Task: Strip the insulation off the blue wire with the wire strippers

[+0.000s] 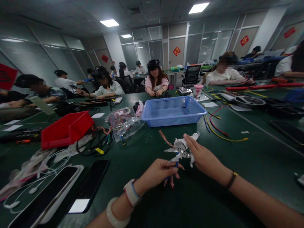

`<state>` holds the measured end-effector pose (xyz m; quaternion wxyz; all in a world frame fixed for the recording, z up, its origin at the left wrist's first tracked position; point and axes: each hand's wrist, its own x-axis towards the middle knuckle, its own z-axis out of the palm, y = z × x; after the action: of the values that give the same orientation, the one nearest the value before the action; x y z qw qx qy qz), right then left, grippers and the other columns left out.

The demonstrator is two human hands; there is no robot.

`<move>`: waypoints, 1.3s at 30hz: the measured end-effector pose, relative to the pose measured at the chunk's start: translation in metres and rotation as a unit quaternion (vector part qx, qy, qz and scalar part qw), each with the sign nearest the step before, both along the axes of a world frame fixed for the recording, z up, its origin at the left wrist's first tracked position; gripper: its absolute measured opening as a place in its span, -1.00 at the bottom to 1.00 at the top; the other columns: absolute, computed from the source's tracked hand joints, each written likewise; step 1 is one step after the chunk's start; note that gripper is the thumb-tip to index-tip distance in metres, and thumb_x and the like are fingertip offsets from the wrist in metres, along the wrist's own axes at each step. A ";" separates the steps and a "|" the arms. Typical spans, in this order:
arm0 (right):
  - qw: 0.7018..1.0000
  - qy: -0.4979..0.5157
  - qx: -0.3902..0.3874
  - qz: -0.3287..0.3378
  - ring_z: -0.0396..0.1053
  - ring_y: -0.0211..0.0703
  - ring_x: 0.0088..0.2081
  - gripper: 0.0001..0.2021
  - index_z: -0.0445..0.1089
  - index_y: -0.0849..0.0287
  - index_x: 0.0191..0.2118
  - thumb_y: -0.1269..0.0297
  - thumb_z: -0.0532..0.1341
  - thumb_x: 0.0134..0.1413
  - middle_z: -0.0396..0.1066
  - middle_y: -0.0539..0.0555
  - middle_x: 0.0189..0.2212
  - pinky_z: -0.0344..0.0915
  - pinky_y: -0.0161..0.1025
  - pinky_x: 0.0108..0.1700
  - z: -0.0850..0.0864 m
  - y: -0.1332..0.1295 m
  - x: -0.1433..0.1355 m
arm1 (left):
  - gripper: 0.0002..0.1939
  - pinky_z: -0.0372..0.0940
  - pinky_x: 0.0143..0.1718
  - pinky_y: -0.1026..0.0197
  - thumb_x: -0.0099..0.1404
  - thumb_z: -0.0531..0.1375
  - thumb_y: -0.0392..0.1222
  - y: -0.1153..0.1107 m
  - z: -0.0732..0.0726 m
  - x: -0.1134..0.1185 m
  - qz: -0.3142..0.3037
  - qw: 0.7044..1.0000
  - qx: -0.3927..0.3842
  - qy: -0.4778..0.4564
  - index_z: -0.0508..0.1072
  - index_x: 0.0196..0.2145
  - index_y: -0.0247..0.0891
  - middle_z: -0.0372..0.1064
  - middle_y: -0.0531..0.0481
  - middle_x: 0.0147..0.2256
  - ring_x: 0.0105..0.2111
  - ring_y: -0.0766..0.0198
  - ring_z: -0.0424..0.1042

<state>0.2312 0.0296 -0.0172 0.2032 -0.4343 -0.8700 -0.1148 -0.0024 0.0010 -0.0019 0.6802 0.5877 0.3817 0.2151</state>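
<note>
Wire-stripping pliers with a silver, hole-punched head are above the table in front of me, jaws spread towards the left. My left hand has thumb and forefinger closed at the lower side of the pliers, where a bit of blue shows; its other fingers hang below. My right hand presses crumpled white tissue against the right side of the pliers. That hand and the tissue hide the part behind them. A braided copper strand lies just beyond the jaws.
A blue plastic basket stands ahead, beside a clear bag of wires. To the left are a red bin, a black phone and white earphones. Coloured cables lie to the right. Several people sit at tables beyond.
</note>
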 end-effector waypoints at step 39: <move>0.994 -0.056 0.085 -0.026 0.37 -0.14 -0.27 -0.59 0.31 0.22 0.04 0.57 0.10 0.05 0.45 0.12 -0.11 0.23 -0.24 -0.29 0.008 0.009 0.008 | -0.66 0.17 -0.62 0.42 0.25 0.21 -0.10 -0.001 -0.005 0.002 0.009 0.999 -0.031 -0.038 0.46 -0.06 -0.32 0.45 -0.02 -0.38 -0.54 0.40 0.44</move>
<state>0.2387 0.0381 -0.0097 0.1875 -0.4307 -0.8555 -0.2179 0.0000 -0.0001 -0.0069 0.7104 0.5541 0.3670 0.2315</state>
